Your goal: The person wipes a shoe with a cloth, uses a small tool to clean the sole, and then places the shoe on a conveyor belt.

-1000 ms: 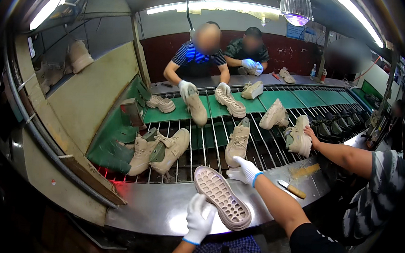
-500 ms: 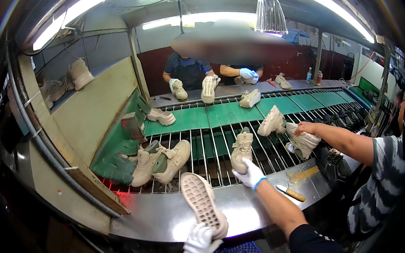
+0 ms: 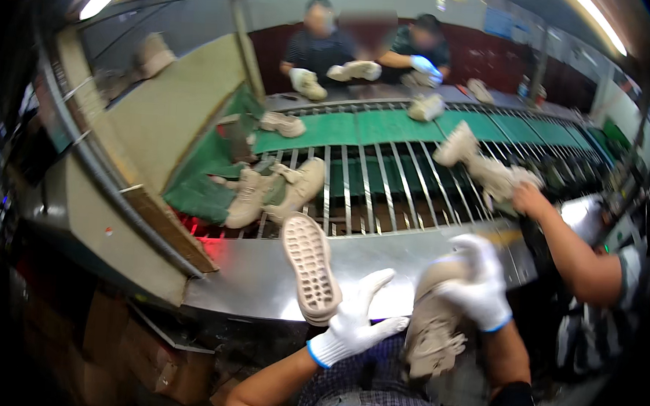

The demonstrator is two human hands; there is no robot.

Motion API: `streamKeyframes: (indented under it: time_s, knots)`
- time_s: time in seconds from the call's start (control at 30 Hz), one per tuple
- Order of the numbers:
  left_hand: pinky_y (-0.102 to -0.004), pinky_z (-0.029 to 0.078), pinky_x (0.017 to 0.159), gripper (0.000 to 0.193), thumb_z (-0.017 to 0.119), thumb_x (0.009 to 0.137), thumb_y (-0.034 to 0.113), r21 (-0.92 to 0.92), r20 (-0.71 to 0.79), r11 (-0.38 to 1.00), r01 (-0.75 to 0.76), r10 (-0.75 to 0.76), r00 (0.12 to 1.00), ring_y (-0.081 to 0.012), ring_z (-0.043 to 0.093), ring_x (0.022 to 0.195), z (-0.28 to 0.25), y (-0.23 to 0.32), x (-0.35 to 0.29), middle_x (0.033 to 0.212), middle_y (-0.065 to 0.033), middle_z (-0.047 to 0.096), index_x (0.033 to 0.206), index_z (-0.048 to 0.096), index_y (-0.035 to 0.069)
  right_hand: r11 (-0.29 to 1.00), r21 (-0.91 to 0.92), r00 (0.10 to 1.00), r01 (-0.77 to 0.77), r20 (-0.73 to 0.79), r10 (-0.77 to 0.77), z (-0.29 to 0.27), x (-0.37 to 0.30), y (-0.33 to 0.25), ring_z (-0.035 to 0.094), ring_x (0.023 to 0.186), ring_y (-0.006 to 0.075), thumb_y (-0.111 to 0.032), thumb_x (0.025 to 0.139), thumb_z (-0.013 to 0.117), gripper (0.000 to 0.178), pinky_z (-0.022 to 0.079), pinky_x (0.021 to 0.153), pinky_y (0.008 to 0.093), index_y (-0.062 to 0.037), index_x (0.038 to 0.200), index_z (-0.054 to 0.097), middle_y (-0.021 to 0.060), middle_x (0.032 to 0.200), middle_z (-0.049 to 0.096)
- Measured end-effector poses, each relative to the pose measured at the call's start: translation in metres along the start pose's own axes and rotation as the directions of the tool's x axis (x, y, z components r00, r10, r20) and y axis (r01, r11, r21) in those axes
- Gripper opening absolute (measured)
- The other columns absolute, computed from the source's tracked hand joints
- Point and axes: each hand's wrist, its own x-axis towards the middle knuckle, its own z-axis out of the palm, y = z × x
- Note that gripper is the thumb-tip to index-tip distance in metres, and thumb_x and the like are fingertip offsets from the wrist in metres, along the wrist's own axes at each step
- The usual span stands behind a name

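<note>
**Loose sole (image 3: 311, 268) by the left hand (image 3: 350, 328), beige shoe (image 3: 436, 323) in the right hand (image 3: 479, 284)**

Sole: left of the left fingers, tilted, hollow grid showing; glove overlaps its low end, contact can't be told. Probably rubbery, springy, fairly light; side walls look the best hold.

Left hand: thumb and fingers spread wide, gap facing the shoe.

Shoe: right of the left fingers, off the bench, laced part hanging below the right fingers. Blurred. Likely light, soft around the laces, firmer at the end gripped; little slip expected against the glove.

Right hand: fingers wrapped over the shoe's upper end, pinching it.

Surface: smooth metal bench (image 3: 251, 273), beyond the left fingers. Farther out, rod rack (image 3: 384, 191); two resting shoes (image 3: 298, 189) up-left of those fingers.

Room: two people (image 3: 320, 45) across; co-worker's bare hand (image 3: 531, 201) beyond the right fingers, rightward.
</note>
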Motion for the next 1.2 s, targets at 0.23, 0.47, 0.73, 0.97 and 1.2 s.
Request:
streamKeyframes:
  time_s: [0.23,0.47,0.73,0.97,1.2]
  knots:
    - [-0.0409,0.047,0.119,0.101,0.095,0.086,0.024,-0.376,0.363,0.730,0.571,-0.451,0.815,-0.0260,0.057,0.140,0.066,-0.029,-0.055,0.153,-0.0172,0.057,0.164,0.035,0.000,0.758,0.471,0.883,-0.450,0.107,0.457,0.075,-0.115,0.043,0.069,0.119,0.0257,-0.016,0.087,0.091,0.078,0.059,0.103,0.0383,-0.0015,0.151,0.049,0.0193,0.127,0.070]
    - [-0.0425,0.049,0.117,0.107,0.097,0.082,0.028,-0.195,0.318,0.885,0.424,-0.352,0.881,-0.0287,0.058,0.139,0.051,0.007,-0.046,0.149,-0.0201,0.058,0.163,0.035,-0.003,0.428,0.739,0.824,-0.520,0.301,0.480,0.079,-0.218,0.108,0.063,0.128,0.0216,-0.057,0.115,0.042,0.070,0.052,0.111,0.0389,0.0050,0.144,0.057,0.0139,0.142,0.065]
    - [-0.0428,0.054,0.109,0.063,0.074,0.099,0.037,0.312,0.187,0.906,0.286,-0.354,0.916,-0.0318,0.066,0.126,-0.026,-0.073,0.093,0.139,-0.0209,0.066,0.149,0.056,0.002,-0.059,0.880,0.626,-0.472,0.382,0.680,0.132,-0.297,0.170,0.060,0.138,0.0372,-0.078,0.106,0.040,0.097,0.049,0.118,0.0508,0.0012,0.162,0.041,0.0220,0.157,0.056]
    - [-0.0429,0.052,0.112,0.091,0.082,0.085,0.051,0.413,-0.523,0.570,0.710,-0.490,0.697,-0.0369,0.067,0.128,-0.194,-0.204,0.093,0.142,-0.0254,0.066,0.153,0.051,-0.002,0.289,0.815,0.784,-0.503,0.290,0.549,0.087,-0.238,0.112,0.057,0.141,0.0298,-0.078,0.104,0.045,0.101,0.046,0.119,0.0461,0.0026,0.164,0.036,0.0181,0.157,0.055]
    - [-0.0366,0.055,0.105,0.046,0.071,0.100,0.017,-0.440,-0.009,0.750,0.495,-0.554,0.832,-0.0216,0.068,0.120,-0.157,-0.161,0.102,0.131,-0.0123,0.073,0.141,0.064,-0.002,-0.088,0.833,0.661,-0.547,0.494,0.565,0.118,-0.288,0.173,0.059,0.138,0.0325,-0.074,0.106,0.043,0.088,0.047,0.120,0.0474,-0.0069,0.163,0.043,0.0148,0.158,0.055]
